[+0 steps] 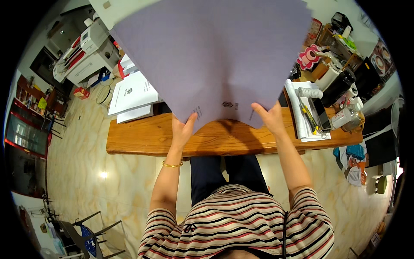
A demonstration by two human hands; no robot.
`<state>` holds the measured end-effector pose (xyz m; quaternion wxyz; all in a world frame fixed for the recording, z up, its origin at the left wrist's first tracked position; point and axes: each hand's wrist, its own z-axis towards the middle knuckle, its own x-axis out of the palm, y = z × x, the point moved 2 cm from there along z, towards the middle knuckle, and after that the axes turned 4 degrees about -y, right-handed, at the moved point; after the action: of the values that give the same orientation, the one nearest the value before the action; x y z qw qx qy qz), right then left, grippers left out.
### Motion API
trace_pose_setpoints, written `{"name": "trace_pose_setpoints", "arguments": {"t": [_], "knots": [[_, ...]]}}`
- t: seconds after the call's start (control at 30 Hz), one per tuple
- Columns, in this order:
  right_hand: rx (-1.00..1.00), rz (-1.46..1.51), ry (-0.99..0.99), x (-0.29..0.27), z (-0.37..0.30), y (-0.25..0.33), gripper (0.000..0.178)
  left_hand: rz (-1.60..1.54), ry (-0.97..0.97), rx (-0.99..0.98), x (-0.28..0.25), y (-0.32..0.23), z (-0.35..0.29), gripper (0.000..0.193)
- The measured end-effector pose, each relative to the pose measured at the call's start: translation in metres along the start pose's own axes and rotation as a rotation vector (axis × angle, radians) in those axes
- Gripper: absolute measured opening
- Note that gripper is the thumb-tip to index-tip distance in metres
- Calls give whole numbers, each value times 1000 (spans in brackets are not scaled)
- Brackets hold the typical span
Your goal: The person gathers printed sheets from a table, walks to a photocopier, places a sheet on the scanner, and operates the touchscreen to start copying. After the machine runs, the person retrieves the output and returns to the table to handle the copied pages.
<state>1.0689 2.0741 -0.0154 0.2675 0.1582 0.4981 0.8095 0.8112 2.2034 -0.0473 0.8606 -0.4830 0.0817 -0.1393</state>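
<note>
Near three o'clock stood a clear, rounded container (355, 124) (contents blurred). At twelve, over the brown wooden tabletop (138, 138), the left hand (183, 129) and right hand (272, 120) grasped broad pale-purple paper sheets (207, 52), fingers closed, thumbs uppermost.

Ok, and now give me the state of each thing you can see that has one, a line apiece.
Purple paper: held up, bowed
Left hand: closed on its lower left edge
Right hand: closed on its lower right edge
Gold bracelet: worn
White stacks: lying flat
Yellow-black cutter: lying down; blade unclear
Black phone: screen dark
Dark chair: unoccupied
</note>
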Motion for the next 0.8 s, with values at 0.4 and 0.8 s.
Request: {"name": "trace_pose_setpoints", "arguments": {"t": [0.4, 0.8], "knots": [[-114, -135, -1, -14, 43, -15, 49, 97, -55, 46, -4, 1, 21, 50], [38, 173, -86, 1, 34, 15, 61, -174, -92, -89, 0, -19, 33, 66]]}}
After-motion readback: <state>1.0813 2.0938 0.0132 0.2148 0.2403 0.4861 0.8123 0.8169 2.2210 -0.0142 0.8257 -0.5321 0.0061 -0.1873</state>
